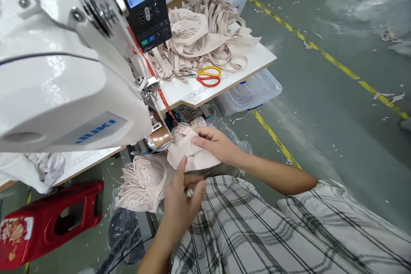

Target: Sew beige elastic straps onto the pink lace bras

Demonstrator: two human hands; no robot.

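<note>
A pale pink fabric piece with lace lies at the sewing machine's needle end, over the person's lap. My right hand holds its upper right part, thumb and fingers closed on the cloth. Just below the piece, my left hand is raised with its fingers apart, slightly blurred, with nothing visible in it. The white sewing machine fills the upper left. Left of the piece hangs a stack of lace cups.
Red-and-yellow scissors lie on the white table near heaped pink straps. A control panel stands above the machine head. Clear plastic bins sit beyond the table edge. A red stool is at lower left.
</note>
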